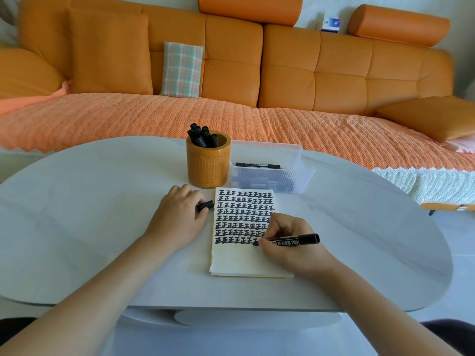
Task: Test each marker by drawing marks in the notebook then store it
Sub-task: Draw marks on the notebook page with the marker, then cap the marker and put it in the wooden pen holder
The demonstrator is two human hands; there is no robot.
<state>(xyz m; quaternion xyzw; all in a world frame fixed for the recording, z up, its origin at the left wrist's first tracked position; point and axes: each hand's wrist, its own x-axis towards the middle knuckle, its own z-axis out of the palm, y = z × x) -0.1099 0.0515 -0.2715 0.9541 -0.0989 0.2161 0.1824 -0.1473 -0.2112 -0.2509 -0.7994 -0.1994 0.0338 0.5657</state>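
Note:
An open notebook (246, 260) lies on the white table (102, 227), its page filled with rows of thick black marks. My right hand (288, 242) grips a black marker (295, 240) with its tip on the page at the end of the lowest row. My left hand (180, 217) rests on the table left of the notebook and pinches the marker's black cap (205, 205). An orange pen cup (208, 163) behind the notebook holds several black markers (201, 136). A clear plastic box (270, 170) beside it holds more markers.
An orange sofa (231, 68) with a knitted orange throw (154, 119) runs behind the table. A plaid cushion (182, 69) leans on its back. The table's rounded front edge is near my forearms.

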